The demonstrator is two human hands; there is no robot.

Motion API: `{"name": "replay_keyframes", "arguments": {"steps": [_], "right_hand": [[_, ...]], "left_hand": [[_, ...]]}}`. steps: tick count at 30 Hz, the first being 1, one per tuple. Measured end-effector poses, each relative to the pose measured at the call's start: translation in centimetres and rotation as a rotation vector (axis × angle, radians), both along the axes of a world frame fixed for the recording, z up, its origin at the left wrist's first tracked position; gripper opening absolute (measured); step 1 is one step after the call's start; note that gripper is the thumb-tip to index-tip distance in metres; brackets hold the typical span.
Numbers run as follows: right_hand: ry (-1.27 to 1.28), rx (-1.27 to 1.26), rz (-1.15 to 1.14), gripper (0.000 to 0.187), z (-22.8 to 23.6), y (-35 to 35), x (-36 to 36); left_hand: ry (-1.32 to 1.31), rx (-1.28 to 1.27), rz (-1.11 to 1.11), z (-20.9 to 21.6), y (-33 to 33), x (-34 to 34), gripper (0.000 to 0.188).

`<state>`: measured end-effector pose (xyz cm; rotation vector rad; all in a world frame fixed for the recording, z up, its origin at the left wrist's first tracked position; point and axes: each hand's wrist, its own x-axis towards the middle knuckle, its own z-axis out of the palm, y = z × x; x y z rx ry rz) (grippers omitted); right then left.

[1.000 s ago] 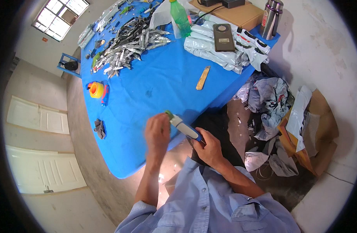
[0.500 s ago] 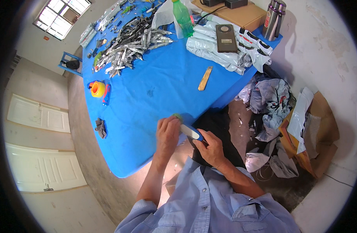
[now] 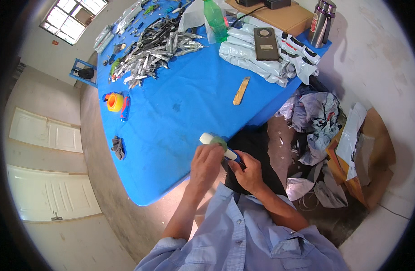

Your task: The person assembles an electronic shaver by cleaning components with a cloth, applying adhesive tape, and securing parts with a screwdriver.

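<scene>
Just off the table's near edge, my right hand (image 3: 249,172) is closed round the blue end of a long white-and-blue handheld device (image 3: 208,138). A green pad-like piece (image 3: 219,143) is pinched in my left hand (image 3: 206,165) and lies against the device's middle; whether it wraps all the way round is hidden. The white rounded end sticks out beyond my left fingers, above the blue tablecloth (image 3: 166,149). What exact kind of device it is I cannot tell.
A heap of silver and black tool-like pieces (image 3: 157,52) lies far left. Nearer are a yellow tape roll (image 3: 114,103), a grey rag (image 3: 118,147) and a yellowish strip (image 3: 241,91). Far right stand a green bottle (image 3: 215,20), phone (image 3: 266,44) and steel flask (image 3: 321,25); an open carton (image 3: 374,149) stands below.
My left hand has slid with the green piece along the device toward my right hand. The white end, covered before, now shows past my fingers.
</scene>
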<state>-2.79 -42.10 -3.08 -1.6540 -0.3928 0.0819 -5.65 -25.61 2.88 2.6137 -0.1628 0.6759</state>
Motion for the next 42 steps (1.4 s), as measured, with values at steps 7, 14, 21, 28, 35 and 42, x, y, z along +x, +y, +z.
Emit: {"name": "replay_keyframes", "arguments": {"steps": [7, 14, 21, 28, 35, 42], "right_hand": [[0.249, 0.055, 0.103, 0.034, -0.8, -0.8, 0.8], [0.481, 0.188, 0.226, 0.036, 1.1, -2.0, 1.3], [0.931, 0.82, 0.128, 0.033, 4.3, 3.4, 3.7], [0.891, 0.523, 0.19, 0.034, 7.0, 7.6, 2.5], [1.038, 0.086, 0.636, 0.038, 1.4, 3.5, -1.9], [0.622, 0.04, 0.722, 0.044, 11.0, 12.4, 8.2]], "left_hand": [[-0.118, -0.029, 0.279, -2.2, 6.5, 1.5, 0.007], [0.16, -1.097, 0.51, 0.8, 7.4, -0.2, 0.025], [0.309, -1.247, 0.531, 4.0, 2.5, -2.8, 0.017], [0.071, -1.228, 0.532, 2.7, 4.4, -3.0, 0.018], [-0.336, -0.894, 0.831, -2.9, 17.2, -7.0, 0.019], [-0.28, -0.83, 0.954, -4.4, 17.5, -7.4, 0.019]]}}
